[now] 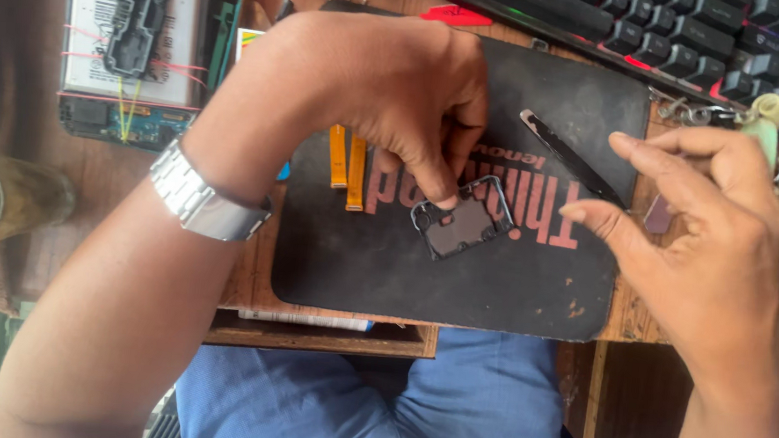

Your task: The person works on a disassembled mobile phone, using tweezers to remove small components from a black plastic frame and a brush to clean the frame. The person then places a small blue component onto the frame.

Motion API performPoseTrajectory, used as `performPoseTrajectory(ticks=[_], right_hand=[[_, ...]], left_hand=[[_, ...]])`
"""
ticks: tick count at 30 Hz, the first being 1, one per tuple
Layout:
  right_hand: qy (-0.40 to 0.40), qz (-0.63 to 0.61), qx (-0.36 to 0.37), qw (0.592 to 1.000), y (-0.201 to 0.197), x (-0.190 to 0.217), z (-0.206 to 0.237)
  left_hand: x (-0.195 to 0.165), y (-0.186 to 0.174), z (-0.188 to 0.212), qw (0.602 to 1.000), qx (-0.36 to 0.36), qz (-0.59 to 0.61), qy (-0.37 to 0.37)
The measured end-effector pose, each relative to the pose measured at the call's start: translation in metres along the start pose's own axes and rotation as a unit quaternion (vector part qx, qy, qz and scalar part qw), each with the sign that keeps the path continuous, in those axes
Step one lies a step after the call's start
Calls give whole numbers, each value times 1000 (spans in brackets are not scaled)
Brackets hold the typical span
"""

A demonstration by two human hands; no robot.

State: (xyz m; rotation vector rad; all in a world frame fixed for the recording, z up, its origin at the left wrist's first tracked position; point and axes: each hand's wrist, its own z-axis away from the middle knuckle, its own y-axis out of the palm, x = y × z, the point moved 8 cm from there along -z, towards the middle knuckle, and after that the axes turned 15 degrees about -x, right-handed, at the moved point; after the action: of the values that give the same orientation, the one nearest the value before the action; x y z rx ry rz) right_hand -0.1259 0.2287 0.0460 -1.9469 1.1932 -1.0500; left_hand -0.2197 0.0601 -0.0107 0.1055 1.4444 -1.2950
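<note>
**Small frame pinned on the mat**

On the black rubber desk mat (422,278), the left hand (392,88) presses fingertips onto a small dark rectangular frame part (463,218). The right hand (699,227) pinches slim black tweezers (569,157); next calls for precise tip placement.

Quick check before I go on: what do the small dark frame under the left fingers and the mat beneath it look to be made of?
The small frame looks like thin stamped metal, dark with a dull sheen and bright glinting edges, though coated plastic is possible. The black mat seems to be soft rubber or foam with a matte fabric face, scuffed, with rounded corners. The left hand presses the frame.
</note>
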Motion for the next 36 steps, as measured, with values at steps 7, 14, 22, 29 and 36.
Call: performPoseTrajectory(ticks=[7,14,22,29,36], right_hand=[[47,84,113,989,21,-16,-7],[170,-311,5,935,14,-64,-8],[202,-586,103,778,69,-21,-22],[162,-518,162,824,81,-10,-22],[157,-544,105,818,63,0,-10]], left_hand=[[6,0,-1,1000,-5,-3,18],[7,-1,1,1000,-7,15,7],[4,-2,0,1000,-7,-17,11],[4,-4,1,1000,-5,-5,8],[4,-4,7,998,30,2,-57]])
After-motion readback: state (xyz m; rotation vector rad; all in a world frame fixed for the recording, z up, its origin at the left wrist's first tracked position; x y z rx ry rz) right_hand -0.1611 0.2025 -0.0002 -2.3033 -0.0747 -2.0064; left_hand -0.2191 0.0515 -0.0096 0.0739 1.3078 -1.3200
